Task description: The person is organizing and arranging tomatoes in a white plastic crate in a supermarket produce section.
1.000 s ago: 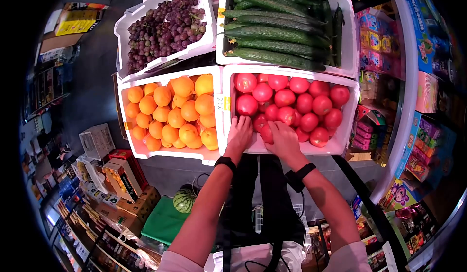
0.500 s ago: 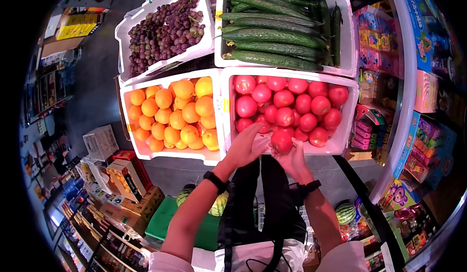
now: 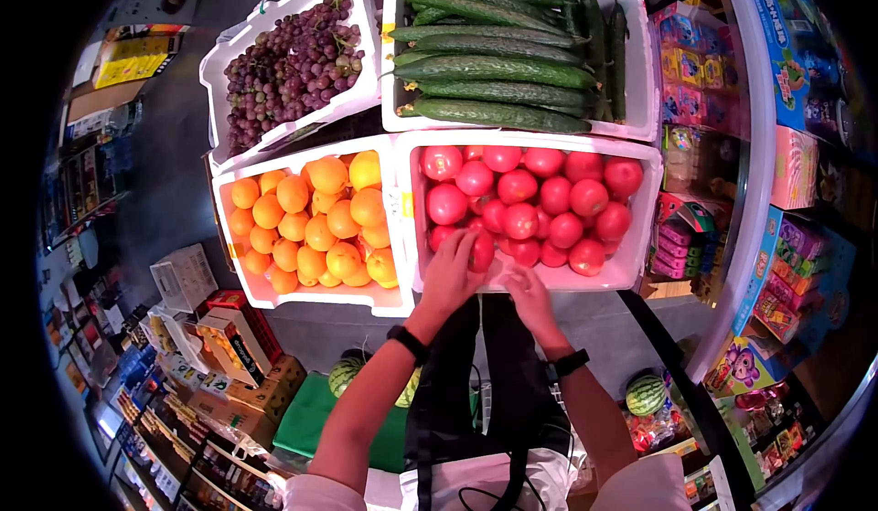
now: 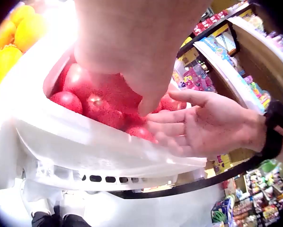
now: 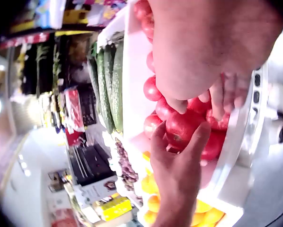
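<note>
In the head view the left hand point(image 3: 448, 282) grips a red tomato point(image 3: 481, 251) over the front edge of the white tomato box point(image 3: 585, 281). The right wrist view shows its thumb and fingers round the sides of that tomato point(image 5: 183, 129). Just to the right, the right hand point(image 3: 532, 303) is at the box's front rim. With palm turned up and fingers extended, the right hand point(image 4: 217, 125) appears empty in the left wrist view, close beside the left hand point(image 4: 122, 47). More tomatoes point(image 3: 586, 197) fill the box behind both hands.
Left of the tomatoes is a box of oranges point(image 3: 343, 260). Grapes point(image 3: 293, 81) and cucumbers point(image 3: 503, 68) lie in white boxes farther back. Shelves of packaged goods point(image 3: 796, 168) stand on the right, watermelons point(image 3: 646, 394) are low down, and cartons point(image 3: 233, 342) stand at the left.
Half a second ago the right hand held a tomato at the box's front; it now holds none. The left hand, then without one, now grips a tomato. The head view has shifted slightly.
</note>
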### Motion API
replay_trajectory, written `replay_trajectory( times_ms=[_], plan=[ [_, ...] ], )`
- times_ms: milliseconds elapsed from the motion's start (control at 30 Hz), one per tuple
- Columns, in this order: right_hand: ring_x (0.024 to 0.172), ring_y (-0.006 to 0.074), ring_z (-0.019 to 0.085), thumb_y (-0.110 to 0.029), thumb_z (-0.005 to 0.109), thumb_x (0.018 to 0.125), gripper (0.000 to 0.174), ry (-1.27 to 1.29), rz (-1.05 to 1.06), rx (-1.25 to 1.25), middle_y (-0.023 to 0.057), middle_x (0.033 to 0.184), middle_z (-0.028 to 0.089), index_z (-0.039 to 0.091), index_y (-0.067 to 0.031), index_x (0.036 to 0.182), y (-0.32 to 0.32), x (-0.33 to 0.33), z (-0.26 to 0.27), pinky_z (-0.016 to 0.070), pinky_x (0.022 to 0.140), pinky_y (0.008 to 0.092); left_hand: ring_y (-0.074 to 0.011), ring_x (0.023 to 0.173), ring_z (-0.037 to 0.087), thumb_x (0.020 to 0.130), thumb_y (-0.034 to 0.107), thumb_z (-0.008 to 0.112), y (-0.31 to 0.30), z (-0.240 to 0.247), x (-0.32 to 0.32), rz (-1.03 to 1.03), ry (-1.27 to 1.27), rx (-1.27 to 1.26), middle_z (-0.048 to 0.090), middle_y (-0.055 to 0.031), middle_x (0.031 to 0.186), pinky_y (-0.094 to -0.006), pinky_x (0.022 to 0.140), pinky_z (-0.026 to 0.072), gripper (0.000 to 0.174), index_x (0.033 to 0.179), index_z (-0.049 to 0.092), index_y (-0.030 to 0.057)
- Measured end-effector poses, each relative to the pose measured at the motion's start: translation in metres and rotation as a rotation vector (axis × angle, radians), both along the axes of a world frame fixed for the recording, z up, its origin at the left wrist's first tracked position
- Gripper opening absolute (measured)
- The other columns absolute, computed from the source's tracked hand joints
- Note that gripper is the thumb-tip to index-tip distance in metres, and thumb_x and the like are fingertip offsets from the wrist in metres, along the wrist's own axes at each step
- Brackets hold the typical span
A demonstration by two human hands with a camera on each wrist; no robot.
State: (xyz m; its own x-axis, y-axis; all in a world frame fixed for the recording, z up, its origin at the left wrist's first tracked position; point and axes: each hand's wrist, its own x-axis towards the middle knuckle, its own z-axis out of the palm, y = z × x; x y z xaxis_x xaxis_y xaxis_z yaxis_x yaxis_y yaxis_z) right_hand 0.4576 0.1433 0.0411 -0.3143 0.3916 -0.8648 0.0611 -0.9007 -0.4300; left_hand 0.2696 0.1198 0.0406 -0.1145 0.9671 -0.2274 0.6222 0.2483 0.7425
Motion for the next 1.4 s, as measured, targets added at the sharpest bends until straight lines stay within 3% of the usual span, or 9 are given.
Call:
replay_trajectory(
  times_ms=[67,100,233,300,400,700,933,1200,1400],
  plan=[
    [0.088,0.0212,0.067,-0.022,0.070,0.092,0.038,-0.599,0.535,0.904,0.0086,0.098,0.070,0.061,-0.0045,0.123,0.012,0.017,-0.003,0.0531,0.078,0.0320,-0.0367,0.112,0.059,0.075,0.038,0.083,0.016,-0.016,0.006,0.003,0.209,-0.031,0.057,-0.0167,0.126,-0.0455,0.096,0.0465,0.071,0.130,0.054,0.0043],
    [0.092,0.0299,0.067,-0.016,0.077,0.082,0.039,-0.627,0.487,0.789,0.0110,0.091,0.068,0.062,-0.0051,0.117,0.022,0.016,0.005,0.0529,0.080,0.0389,-0.0332,0.109,0.060,0.074,0.047,0.081,0.019,-0.024,0.008,-0.030,0.301,0.026,0.059,-0.0142,0.121,-0.0432,0.094,0.0464,0.071,0.126,0.056,0.0039],
    [0.097,0.0314,0.066,-0.017,0.076,0.083,0.041,-0.663,0.593,0.759,0.0113,0.103,0.068,0.061,-0.0063,0.120,0.045,0.011,0.005,0.0525,0.081,0.0412,-0.0318,0.106,0.058,0.071,0.042,0.082,0.016,-0.046,0.020,-0.052,0.349,-0.023,0.058,-0.0125,0.111,-0.0412,0.095,0.0463,0.068,0.122,0.056,0.0047],
    [0.103,0.0308,0.061,-0.020,0.080,0.079,0.057,-0.735,0.648,1.151,0.0127,0.118,0.062,0.056,-0.0046,0.128,0.057,0.000,0.001,0.0505,0.087,0.0408,-0.0306,0.104,0.058,0.069,0.042,0.083,0.013,-0.052,0.022,-0.048,0.382,-0.083,0.057,-0.0118,0.107,-0.0411,0.099,0.0449,0.069,0.120,0.056,0.0042],
    [0.118,0.0311,0.053,-0.028,0.080,0.078,0.066,-0.901,0.797,1.222,0.0117,0.134,0.054,0.053,-0.0062,0.134,0.069,-0.013,-0.003,0.0449,0.094,0.0441,-0.0295,0.105,0.058,0.070,0.041,0.083,0.012,-0.059,0.020,-0.105,0.371,-0.077,0.057,-0.0129,0.109,-0.0412,0.102,0.0435,0.070,0.122,0.055,0.0043],
    [0.119,0.0294,0.051,-0.033,0.083,0.073,0.078,-0.945,0.866,1.139,0.0097,0.135,0.054,0.048,-0.0067,0.138,0.071,-0.030,-0.023,0.0395,0.096,0.0448,-0.0393,0.122,0.054,0.076,0.030,0.083,0.009,-0.074,0.009,-0.157,0.185,-0.031,0.056,-0.0184,0.132,-0.0456,0.111,0.0401,0.063,0.124,0.054,0.0004],
    [0.118,0.0279,0.052,-0.032,0.081,0.074,0.072,-0.943,0.885,1.112,0.0098,0.130,0.056,0.050,-0.0081,0.134,0.076,-0.033,-0.026,0.0402,0.094,0.0441,-0.0348,0.126,0.053,0.081,0.033,0.076,0.009,-0.055,-0.002,-0.187,0.128,-0.085,0.056,-0.0195,0.133,-0.0435,0.110,0.0408,0.064,0.130,0.052,-0.0006],
    [0.123,0.0346,0.051,-0.028,0.086,0.071,0.074,-0.824,0.567,1.074,0.0137,0.130,0.056,0.051,-0.0060,0.132,0.068,0.005,0.006,0.0389,0.103,0.0476,-0.0372,0.131,0.047,0.077,0.021,0.074,0.050,-0.054,0.031,-0.085,0.251,-0.107,0.048,-0.0219,0.140,-0.0456,0.109,0.0396,0.077,0.142,0.040,-0.0041],
    [0.114,0.0395,0.055,-0.015,0.089,0.064,0.075,-0.714,0.440,1.095,0.0187,0.122,0.058,0.052,-0.0035,0.128,0.062,0.025,0.017,0.0455,0.098,0.0482,-0.0339,0.116,0.056,0.072,0.019,0.074,0.067,-0.077,0.036,-0.065,0.390,-0.051,0.056,-0.0156,0.125,-0.0443,0.099,0.0470,0.068,0.131,0.049,-0.0014]
  ],
)
